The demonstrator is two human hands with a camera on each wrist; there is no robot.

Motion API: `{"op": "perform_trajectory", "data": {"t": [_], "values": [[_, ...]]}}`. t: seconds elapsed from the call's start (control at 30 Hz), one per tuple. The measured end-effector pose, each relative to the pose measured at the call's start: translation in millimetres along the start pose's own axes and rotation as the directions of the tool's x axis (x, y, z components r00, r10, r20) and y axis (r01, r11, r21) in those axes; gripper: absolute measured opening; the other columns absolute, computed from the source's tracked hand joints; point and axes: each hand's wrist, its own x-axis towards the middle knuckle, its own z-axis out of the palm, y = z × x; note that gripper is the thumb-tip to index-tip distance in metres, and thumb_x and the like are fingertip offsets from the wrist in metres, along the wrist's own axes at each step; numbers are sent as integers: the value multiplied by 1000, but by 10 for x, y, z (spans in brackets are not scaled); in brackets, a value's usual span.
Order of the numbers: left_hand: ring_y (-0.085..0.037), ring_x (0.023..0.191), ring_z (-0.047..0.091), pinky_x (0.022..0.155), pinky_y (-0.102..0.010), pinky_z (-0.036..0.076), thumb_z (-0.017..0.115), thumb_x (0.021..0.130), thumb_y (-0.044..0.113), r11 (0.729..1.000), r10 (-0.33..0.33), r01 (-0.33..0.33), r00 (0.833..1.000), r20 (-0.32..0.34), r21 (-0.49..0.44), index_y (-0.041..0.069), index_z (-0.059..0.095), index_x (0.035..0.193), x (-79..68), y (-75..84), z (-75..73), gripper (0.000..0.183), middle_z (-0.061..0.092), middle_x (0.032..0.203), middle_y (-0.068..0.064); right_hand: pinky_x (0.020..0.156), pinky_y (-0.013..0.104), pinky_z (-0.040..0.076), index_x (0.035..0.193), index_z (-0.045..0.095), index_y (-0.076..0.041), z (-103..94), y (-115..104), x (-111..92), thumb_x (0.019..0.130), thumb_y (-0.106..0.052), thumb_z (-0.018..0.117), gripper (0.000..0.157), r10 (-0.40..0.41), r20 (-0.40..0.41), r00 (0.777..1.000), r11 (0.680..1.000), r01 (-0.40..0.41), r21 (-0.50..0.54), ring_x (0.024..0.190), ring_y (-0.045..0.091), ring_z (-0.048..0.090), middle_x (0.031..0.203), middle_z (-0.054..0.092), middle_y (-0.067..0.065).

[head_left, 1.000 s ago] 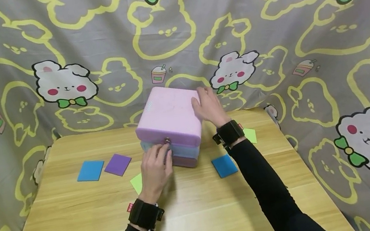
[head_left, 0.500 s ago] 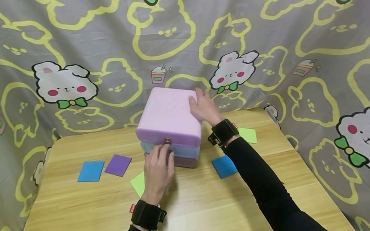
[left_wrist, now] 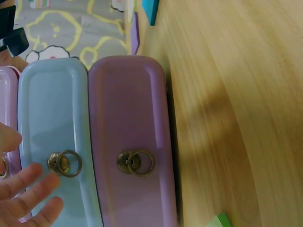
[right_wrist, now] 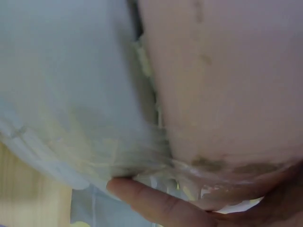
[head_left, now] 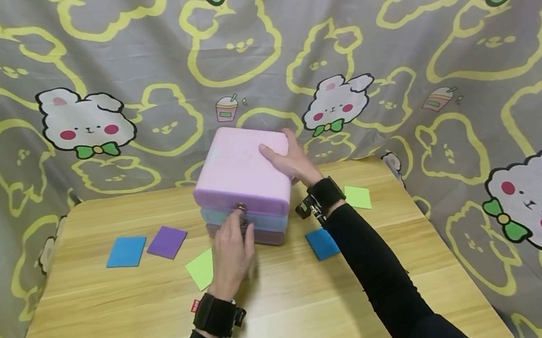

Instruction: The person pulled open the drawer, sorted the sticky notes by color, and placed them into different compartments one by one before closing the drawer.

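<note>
A three-tier drawer box stands near the table's back, its tiers pink-lavender, pale blue and mauve from top down. Each front carries a brass ring pull. My left hand reaches to the top tier's pull, fingertips at it; whether they pinch or hook the ring is unclear. In the left wrist view, several fingers spread in front of the blue front. My right hand grips the box's right side, thumb lying on the lid. In the right wrist view, one finger lies along the box's edge.
Left of the box lie blue, purple and light green squares. To its right are a blue square, partly under the sleeve, and a light green one. A patterned curtain hangs behind the wooden table.
The right hand has slid left along the box, its thumb now further onto the lid. My left hand stays at the top pull. The head view has shifted slightly; the box looks unmoved.
</note>
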Motion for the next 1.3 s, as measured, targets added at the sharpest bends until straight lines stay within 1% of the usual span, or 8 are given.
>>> {"op": "perform_trajectory", "data": {"t": [0.1,0.23,0.33,0.47,0.77,1.03,1.17,1.3], "values": [[-36,94,70,82,-48,60,69,95,14,1000,-22,22,1000,15,-6,-3,55,122,2,-2,20,35,70,109,-21,99,51,54,162,9,-33,23,-15,-10,85,-70,65,103,24,11,1000,998,-25,50,133,36,50,166,26,18],[-35,96,69,86,-46,59,70,94,14,999,-30,30,999,21,-17,-4,53,122,-1,3,54,37,68,107,-20,94,47,57,162,12,-34,58,-27,-13,85,-69,66,101,41,-11,999,997,-40,73,127,35,54,163,31,18],[-35,98,68,88,-45,59,68,96,14,999,-37,38,999,21,-36,-4,53,121,4,19,69,35,67,107,-21,97,46,55,161,14,-33,71,-24,-6,86,-66,67,98,32,-41,999,997,-29,70,129,34,53,162,33,17],[-35,99,68,89,-46,59,65,98,15,996,-58,59,998,23,-59,-3,53,118,17,40,64,30,67,107,-21,100,49,52,161,15,-32,77,-7,-1,86,-65,67,97,19,-63,998,997,-14,77,131,34,52,162,34,17],[-32,86,66,77,-44,57,62,101,21,993,-104,105,994,20,-57,0,51,111,13,64,43,25,65,96,-17,103,51,50,161,18,-30,97,18,0,88,-63,67,94,-7,-73,997,997,12,70,132,34,51,160,36,17],[-28,77,61,67,-39,54,61,102,18,995,-87,85,996,-26,-59,-1,53,106,-16,86,39,21,63,88,-15,100,51,53,160,19,-30,93,29,18,87,-63,67,93,-17,-84,996,998,22,66,129,35,53,158,38,18],[-28,75,61,65,-39,52,60,101,17,997,-77,75,996,-50,-36,-1,53,104,-60,102,22,19,63,85,-15,95,49,55,160,20,-31,87,37,22,87,-64,67,93,-12,-82,997,998,17,59,126,35,55,157,40,18],[-28,73,60,63,-39,51,60,101,16,996,-88,87,994,-60,-18,-1,53,103,-112,112,-2,18,63,83,-15,95,49,55,160,20,-30,90,42,25,87,-64,67,93,-15,-79,997,999,19,50,126,35,55,157,40,18]]}}
